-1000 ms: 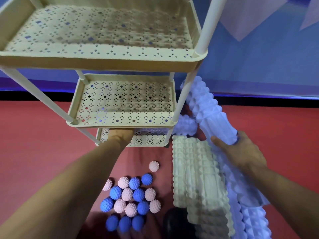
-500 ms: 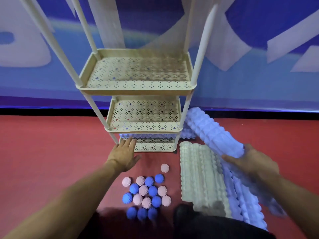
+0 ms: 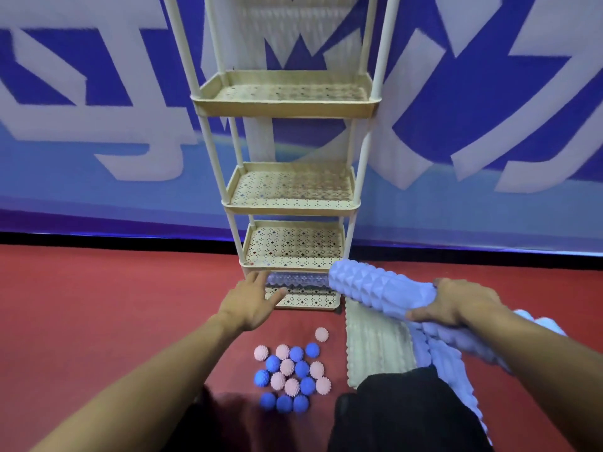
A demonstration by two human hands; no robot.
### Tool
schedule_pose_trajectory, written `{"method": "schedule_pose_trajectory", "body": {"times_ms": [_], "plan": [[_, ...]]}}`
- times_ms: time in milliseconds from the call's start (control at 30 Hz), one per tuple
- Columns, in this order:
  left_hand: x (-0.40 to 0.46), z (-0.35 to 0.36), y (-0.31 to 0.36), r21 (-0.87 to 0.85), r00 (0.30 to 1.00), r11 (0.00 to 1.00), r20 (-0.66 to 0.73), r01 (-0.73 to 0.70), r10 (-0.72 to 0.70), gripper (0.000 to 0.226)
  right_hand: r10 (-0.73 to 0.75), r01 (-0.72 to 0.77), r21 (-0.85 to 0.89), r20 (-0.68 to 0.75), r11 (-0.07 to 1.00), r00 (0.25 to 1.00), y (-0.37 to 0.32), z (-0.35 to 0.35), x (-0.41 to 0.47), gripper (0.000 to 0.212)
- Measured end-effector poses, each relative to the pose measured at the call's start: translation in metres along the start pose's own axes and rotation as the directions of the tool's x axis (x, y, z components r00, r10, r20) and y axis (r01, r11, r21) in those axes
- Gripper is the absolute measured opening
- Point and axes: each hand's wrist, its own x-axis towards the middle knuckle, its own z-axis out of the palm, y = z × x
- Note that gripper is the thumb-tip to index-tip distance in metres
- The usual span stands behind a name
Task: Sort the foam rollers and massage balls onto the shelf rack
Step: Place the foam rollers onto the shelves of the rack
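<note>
Hands first: the right hand (image 3: pixel 456 305) grips a blue foam roller (image 3: pixel 378 290) near its right end; the left hand (image 3: pixel 253 305) reaches flat and empty toward the shelf rack (image 3: pixel 287 104). Massage balls (image 3: pixel 290 375) wait on the floor. Likely step: shelving this roller, which next needs lifting to a tray and levelling. Its long axis runs left-right, its free end pointing left at the lowest tier.

Sports hall: red floor (image 3: pixel 98 321), banner (image 3: pixel 98 125).
</note>
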Motion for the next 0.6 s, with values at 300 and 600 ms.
{"method": "schedule_pose_trajectory", "body": {"times_ms": [300, 600], "plan": [[-0.033, -0.007, 0.051, -0.809, 0.945, 0.491, 0.308, 0.323, -0.114, 0.075, -0.375, 0.426, 0.277, -0.221, 0.861, 0.900, -0.085, -0.003, -0.030, 0.085], [-0.021, -0.022, 0.055, -0.948, 0.991, 0.292, -0.133, -0.124, -0.008, 0.042, -0.510, 0.425, 0.828, -0.204, 0.366, 0.836, -0.168, 0.035, -0.028, 0.079]]}}
